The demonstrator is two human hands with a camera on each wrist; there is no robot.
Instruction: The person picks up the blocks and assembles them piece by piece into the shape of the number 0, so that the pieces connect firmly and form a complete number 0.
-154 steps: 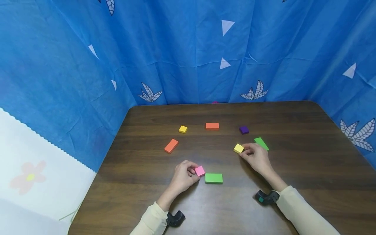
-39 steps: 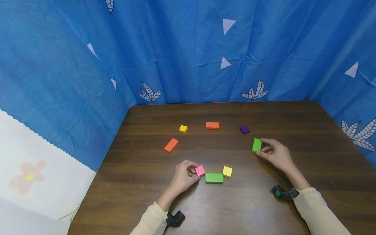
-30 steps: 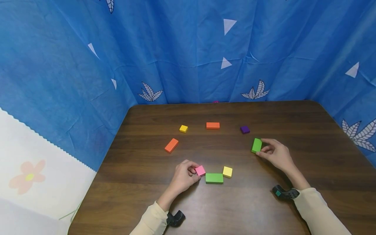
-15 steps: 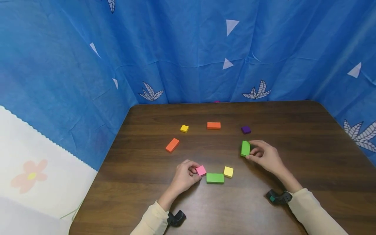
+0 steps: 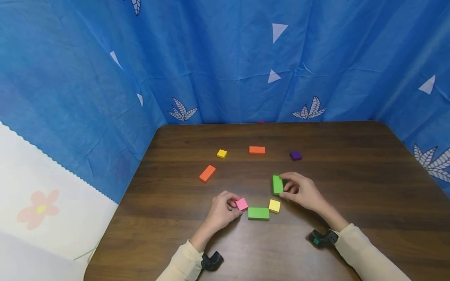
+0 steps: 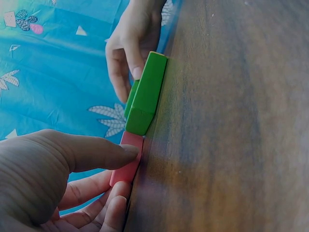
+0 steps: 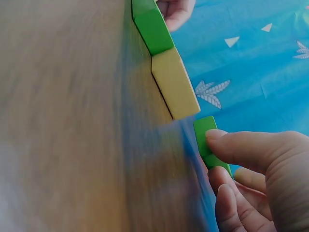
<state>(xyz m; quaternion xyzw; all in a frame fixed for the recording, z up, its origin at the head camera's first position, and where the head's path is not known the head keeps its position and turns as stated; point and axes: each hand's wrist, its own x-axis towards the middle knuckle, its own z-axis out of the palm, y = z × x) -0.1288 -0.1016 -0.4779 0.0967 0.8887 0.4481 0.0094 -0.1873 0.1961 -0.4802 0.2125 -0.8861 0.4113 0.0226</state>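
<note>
Counter (image 5: 355, 171) in dark wood grain is carrying every block, and the clock is centring on the lying green block (image 5: 258, 213). At 2 o'clock the right hand (image 5: 304, 191) is pinching the held green block (image 5: 277, 184), which is sitting at 1 o'clock; whether it is touching the counter is hard to tell. At 9 o'clock the left hand (image 5: 222, 210), apart from the right hand, is pinching the pink block (image 5: 241, 204) at 10 o'clock.

The held green block is looking light, stiff and sturdy, probably painted wood, its smooth faces perhaps being slightly slippery. The right hand is bearing on its 2 short ends, a sound place for taking hold, leaving the 9 o'clock side free. The pink block is likely behaving alike, only offering less to pinch.

The counter's far edge is running along the blue curtain (image 5: 225, 54) at 12 o'clock, well beyond the work. Bare wood is opening between the held green block and the orange block (image 5: 208, 174) at 10 o'clock, the far orange block (image 5: 257, 150) at 12, the purple block (image 5: 296, 156) at 1 and the dark yellow block (image 5: 222, 153) at 11. The tightest gap is lying at the held green block's near end, where the pale yellow block (image 5: 274, 206) at 2 o'clock is sitting just beside it, its corner meeting the lying green block.
</note>
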